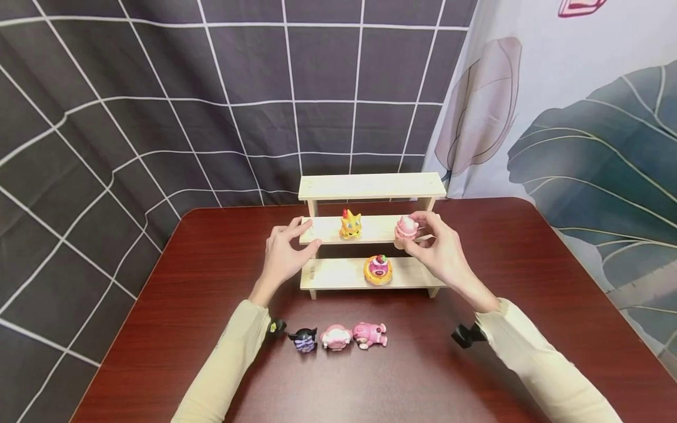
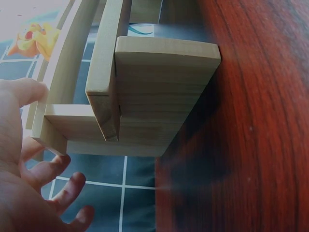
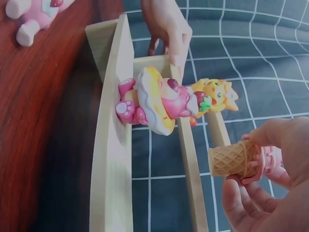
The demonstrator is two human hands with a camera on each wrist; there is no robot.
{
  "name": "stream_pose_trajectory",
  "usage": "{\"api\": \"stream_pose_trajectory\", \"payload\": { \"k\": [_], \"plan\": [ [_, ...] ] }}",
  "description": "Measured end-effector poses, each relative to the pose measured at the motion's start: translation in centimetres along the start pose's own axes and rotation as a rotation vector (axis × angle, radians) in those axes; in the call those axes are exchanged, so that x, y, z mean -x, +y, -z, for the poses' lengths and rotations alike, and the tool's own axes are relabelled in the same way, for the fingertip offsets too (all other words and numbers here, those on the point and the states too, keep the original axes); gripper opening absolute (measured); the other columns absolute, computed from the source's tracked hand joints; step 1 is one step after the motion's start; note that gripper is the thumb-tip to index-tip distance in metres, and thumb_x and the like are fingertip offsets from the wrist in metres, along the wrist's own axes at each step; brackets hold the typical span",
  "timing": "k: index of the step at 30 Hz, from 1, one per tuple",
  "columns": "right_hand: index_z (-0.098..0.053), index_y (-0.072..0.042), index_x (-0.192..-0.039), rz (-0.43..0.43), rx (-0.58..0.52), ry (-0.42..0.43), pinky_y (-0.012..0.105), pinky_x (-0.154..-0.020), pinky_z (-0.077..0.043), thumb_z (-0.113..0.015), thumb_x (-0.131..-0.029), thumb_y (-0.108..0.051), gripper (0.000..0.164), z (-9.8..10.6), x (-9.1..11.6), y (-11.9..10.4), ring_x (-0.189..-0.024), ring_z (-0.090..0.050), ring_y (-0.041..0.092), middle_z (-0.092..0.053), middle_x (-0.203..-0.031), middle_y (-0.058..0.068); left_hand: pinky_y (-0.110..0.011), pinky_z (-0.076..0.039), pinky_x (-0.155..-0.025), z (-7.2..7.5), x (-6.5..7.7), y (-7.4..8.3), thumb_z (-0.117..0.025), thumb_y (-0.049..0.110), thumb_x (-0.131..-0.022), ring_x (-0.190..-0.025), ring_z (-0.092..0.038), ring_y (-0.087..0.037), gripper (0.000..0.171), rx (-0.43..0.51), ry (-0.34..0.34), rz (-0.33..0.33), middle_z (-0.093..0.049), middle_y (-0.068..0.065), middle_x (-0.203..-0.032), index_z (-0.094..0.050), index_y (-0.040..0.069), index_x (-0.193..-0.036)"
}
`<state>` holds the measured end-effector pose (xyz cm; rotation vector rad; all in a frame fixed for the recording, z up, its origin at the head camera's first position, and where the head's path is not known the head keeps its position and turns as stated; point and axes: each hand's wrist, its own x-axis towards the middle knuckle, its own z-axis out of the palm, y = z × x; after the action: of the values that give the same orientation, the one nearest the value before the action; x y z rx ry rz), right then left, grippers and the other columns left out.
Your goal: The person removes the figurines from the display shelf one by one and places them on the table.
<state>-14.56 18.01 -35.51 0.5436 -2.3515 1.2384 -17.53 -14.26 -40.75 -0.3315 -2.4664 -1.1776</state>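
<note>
My right hand (image 1: 441, 244) pinches a pink-topped ice cream cone figurine (image 3: 234, 159) between thumb and fingers, at the right end of the middle tier. Its waffle cone base shows in the right wrist view. With thumb and fingertips my left hand (image 1: 282, 249) holds the left end of the middle tier of a three-step wooden display shelf (image 1: 372, 186). On that tier stands a yellow spiky figurine (image 1: 350, 225) with a red bit on top. A pink bear figurine in a yellow ring (image 3: 157, 101) sits on the lowest tier.
In front of the shelf, a black and purple figurine (image 1: 304, 339), a white and pink figurine (image 1: 336, 337) and a pink bear figurine (image 1: 370, 334) lie in a row on the red-brown table (image 1: 211, 282). A dark grid curtain (image 1: 254, 64) hangs behind.
</note>
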Motion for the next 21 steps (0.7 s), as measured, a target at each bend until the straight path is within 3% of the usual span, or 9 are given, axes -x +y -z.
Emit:
{"api": "stream_pose_trajectory", "payload": {
  "k": [3,10,21],
  "plan": [
    [-0.063,0.001,-0.116,0.002,0.000,0.002,0.031,-0.063,-0.055,-0.081,-0.076,0.004,0.044,0.1,0.3,-0.1,-0.081,-0.065,0.023,-0.066,-0.098,0.012,-0.052,-0.037,-0.086,0.1,0.0,0.1,-0.079,0.033,-0.083,-0.107,-0.051,-0.032,0.049,0.001,0.002,-0.004,-0.059,-0.013,-0.139,-0.071,0.016,-0.128],
    [-0.063,-0.002,-0.115,-0.011,-0.005,-0.005,0.018,-0.061,-0.047,-0.082,-0.076,0.002,0.044,0.3,1.1,-0.5,-0.075,-0.062,0.022,-0.068,-0.093,0.010,-0.052,-0.038,-0.086,0.1,0.0,0.2,-0.079,0.033,-0.083,-0.107,-0.051,-0.033,0.049,0.006,0.002,-0.004,-0.059,-0.014,-0.139,-0.071,0.015,-0.128],
    [-0.062,-0.002,-0.115,-0.006,-0.023,-0.030,0.020,-0.062,-0.049,-0.082,-0.074,0.006,0.046,0.4,2.5,-0.8,-0.074,-0.061,0.023,-0.068,-0.090,0.008,-0.052,-0.037,-0.087,0.0,0.0,0.1,-0.079,0.033,-0.083,-0.108,-0.051,-0.032,0.049,0.004,-0.001,0.002,-0.059,-0.012,-0.139,-0.071,0.016,-0.128]
  ]
}}
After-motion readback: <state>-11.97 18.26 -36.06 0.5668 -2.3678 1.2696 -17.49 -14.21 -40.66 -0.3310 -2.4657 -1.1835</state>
